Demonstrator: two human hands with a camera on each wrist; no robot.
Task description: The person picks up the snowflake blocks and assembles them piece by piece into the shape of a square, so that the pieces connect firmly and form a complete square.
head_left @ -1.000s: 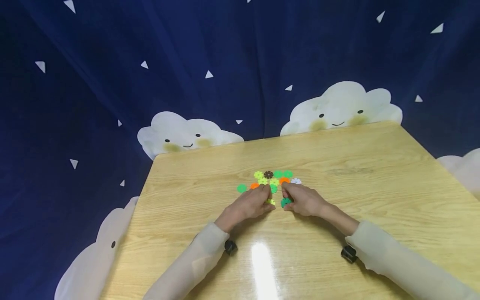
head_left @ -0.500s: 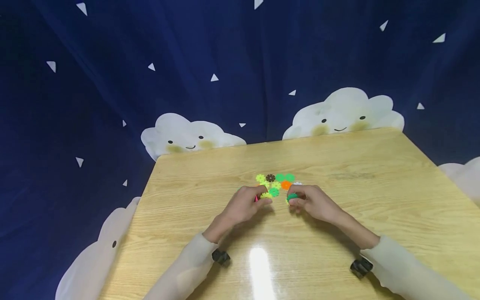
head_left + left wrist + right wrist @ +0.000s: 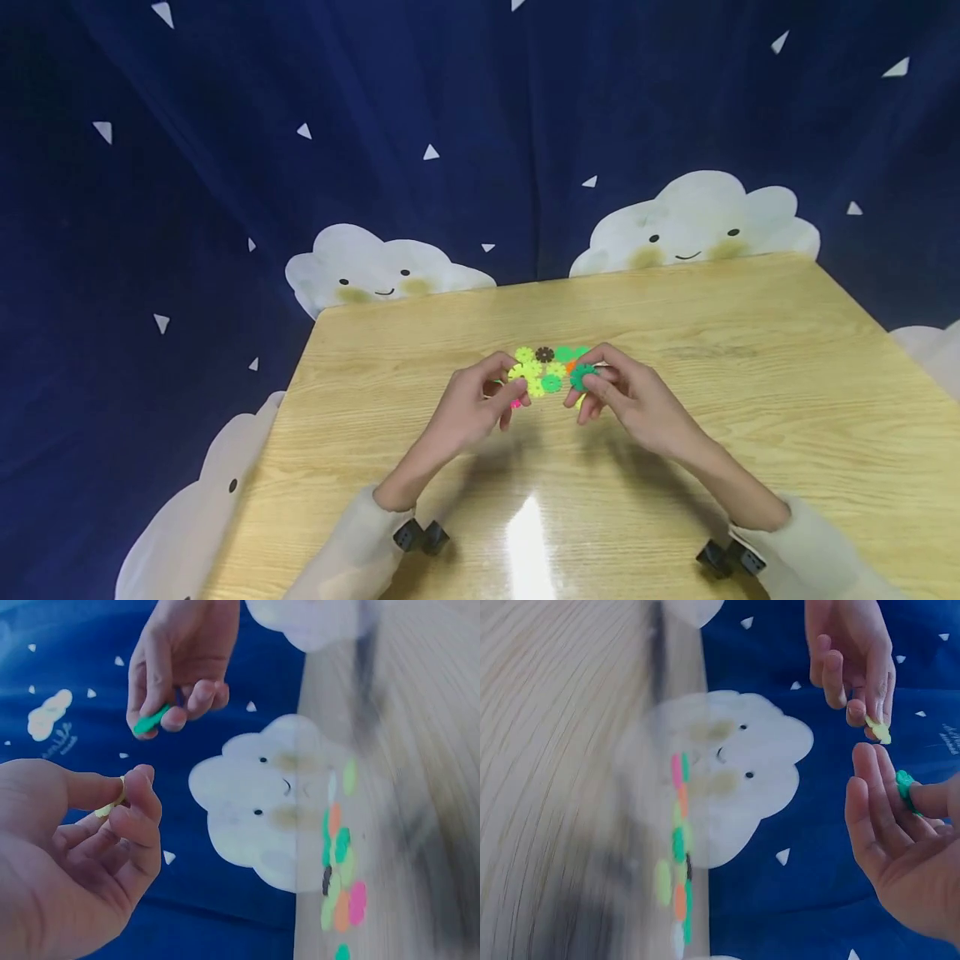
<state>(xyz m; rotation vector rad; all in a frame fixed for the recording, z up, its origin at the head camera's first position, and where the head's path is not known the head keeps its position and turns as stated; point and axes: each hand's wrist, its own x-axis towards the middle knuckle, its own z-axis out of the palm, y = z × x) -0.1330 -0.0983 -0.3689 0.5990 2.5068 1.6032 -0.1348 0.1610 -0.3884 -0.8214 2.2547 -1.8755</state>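
Yellow disc (image 3: 522, 372): notched rim, pinched between thumb and fingers of the left hand (image 3: 465, 408), raised off the table (image 3: 420, 342). Green disc (image 3: 581, 377): darker, notched, pinched likewise by the right hand (image 3: 651, 408), raised, apart from the yellow one. Beyond, loose discs lie flat in a close group, including a brown disc (image 3: 545, 354) and a light green disc (image 3: 551, 383). A pink disc (image 3: 516, 403) is partly hidden by the left fingers.

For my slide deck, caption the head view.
Above a wooden table, the left hand pinches a yellow disc, the right hand a green disc.
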